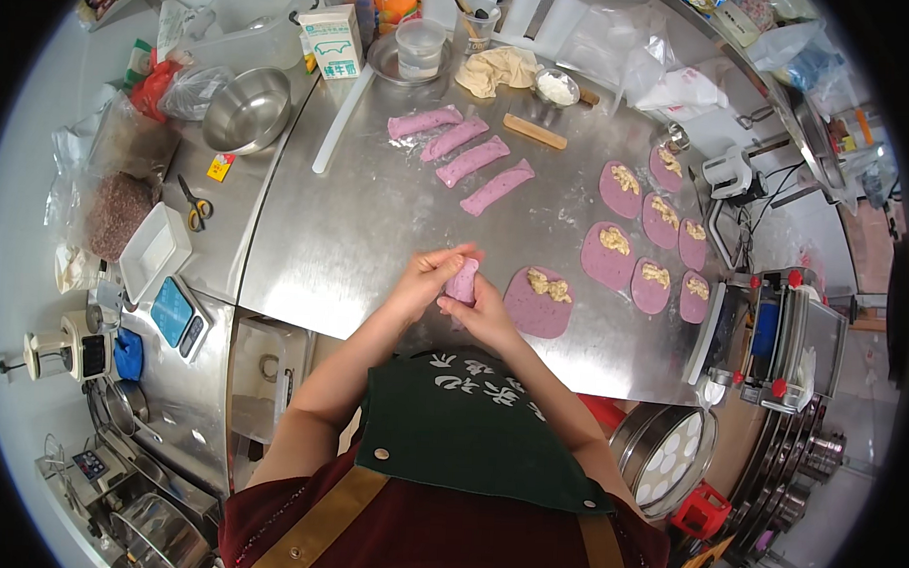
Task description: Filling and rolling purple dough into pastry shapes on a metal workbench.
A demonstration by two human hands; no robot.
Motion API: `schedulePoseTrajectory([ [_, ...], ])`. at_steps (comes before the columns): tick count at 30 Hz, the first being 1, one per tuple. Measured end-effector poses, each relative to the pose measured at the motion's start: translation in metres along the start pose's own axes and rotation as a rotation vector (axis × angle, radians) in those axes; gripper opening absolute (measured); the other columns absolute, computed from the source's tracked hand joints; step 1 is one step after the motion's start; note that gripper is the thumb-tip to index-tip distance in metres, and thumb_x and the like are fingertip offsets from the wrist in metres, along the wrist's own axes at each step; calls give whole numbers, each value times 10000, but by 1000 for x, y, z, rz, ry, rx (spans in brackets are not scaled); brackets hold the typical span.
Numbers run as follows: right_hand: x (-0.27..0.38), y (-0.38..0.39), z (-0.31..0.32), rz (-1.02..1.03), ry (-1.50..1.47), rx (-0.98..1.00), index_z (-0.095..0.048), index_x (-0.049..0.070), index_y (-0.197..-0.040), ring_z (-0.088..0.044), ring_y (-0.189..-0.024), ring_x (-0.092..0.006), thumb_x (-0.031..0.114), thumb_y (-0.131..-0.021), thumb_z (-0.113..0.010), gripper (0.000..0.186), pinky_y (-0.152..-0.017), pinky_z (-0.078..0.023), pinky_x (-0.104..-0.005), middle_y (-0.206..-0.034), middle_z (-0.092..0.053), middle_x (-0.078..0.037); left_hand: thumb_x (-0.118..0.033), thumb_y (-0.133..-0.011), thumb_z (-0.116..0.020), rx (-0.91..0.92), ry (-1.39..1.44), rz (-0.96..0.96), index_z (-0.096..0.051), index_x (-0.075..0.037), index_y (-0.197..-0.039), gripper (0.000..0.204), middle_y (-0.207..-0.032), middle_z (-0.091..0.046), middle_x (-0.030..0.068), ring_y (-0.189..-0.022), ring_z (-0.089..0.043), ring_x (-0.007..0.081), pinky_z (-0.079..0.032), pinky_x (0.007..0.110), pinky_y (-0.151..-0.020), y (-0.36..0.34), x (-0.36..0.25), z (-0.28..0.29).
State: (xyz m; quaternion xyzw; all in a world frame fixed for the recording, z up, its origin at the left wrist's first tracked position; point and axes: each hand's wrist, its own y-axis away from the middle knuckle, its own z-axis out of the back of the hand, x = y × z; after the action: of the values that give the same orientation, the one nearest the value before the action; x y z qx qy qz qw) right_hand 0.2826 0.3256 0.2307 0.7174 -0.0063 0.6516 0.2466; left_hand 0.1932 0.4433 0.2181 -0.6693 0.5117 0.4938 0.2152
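Observation:
Close in front of me, a roll of purple dough (462, 283) is held between my two hands. My left hand (425, 281) wraps its left side, with the fingers over the top end. On the other side my right hand (486, 310) closes round the lower part, thumb across the front. Just right of my hands lies a flat purple dough sheet (539, 315) with a pale yellow lumpy filling (549, 284) on its upper part. Farther off, several finished purple dough rolls (473, 161) lie slantwise in a row. Several more filled dough sheets (607, 266) are spread at the right.
Behind the rolls lie a wooden rolling stick (535, 132) and a small bowl of flour (556, 87). A long white strip (342, 120) and a milk carton (331, 41) are at the back left. A dough-rolling machine (768, 335) stands right; scissors (196, 207) and a scale (179, 314) are left.

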Motion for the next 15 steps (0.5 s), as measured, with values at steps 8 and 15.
schedulePoseTrajectory([
  [8,-21,-15,8,-70,-480,-188,-444,-14,-1189,-560,-1017,-188,145,-893,-572,360,-855,-483,-350,-1113,-563,-116,-238,-908,-559,-121,217,247,-217,1,-1412,655,-1315,-458,138,-1206,-442,196,-395,344,-969,12,51,7],
  [15,-40,-29,19,-49,-582,-240,-490,-6,-1137,-582,-970,-206,136,-893,-562,291,-856,-460,-337,-1082,-590,-136,-189,-720,-744,0,-191,194,-402,37,-1293,704,-1142,-566,96,-989,-563,188,-472,326,-830,9,53,6],
])
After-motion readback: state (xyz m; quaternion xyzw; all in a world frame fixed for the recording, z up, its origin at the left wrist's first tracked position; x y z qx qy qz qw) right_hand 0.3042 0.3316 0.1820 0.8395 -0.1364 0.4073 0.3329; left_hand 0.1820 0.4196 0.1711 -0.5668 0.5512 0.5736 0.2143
